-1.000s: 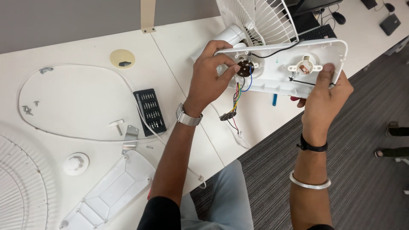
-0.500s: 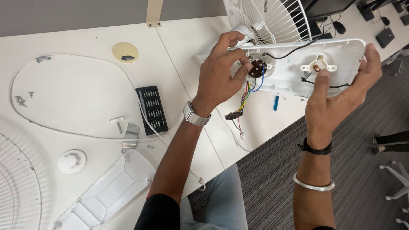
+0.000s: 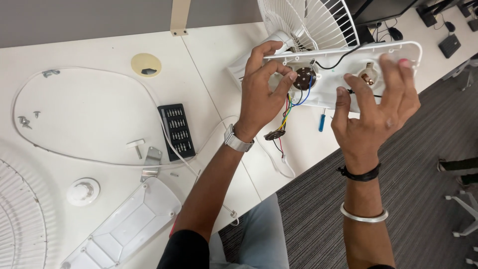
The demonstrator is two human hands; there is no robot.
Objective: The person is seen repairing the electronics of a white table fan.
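Observation:
My left hand [image 3: 261,92] grips the left end of a white plastic fan control panel [image 3: 328,67], held up over the table edge, its fingers by a round dark switch [image 3: 303,78] with coloured wires [image 3: 289,107] hanging from it. My right hand [image 3: 378,107] is spread behind the panel's right half, fingertips on its face near a small brass-coloured part [image 3: 367,77]. A white fan grille [image 3: 311,22] stands just behind the panel.
On the white table lie a black screwdriver bit set [image 3: 178,131], a blue screwdriver [image 3: 321,122], a white base cover [image 3: 127,224], a round white knob [image 3: 82,192], a wire ring [image 3: 30,134], loose screws [image 3: 25,121] and another grille [image 3: 17,219]. Grey carpet is at the right.
The panel has been raised and shifted right. My right hand let go of the panel's right end and now spreads its fingers against the panel's face.

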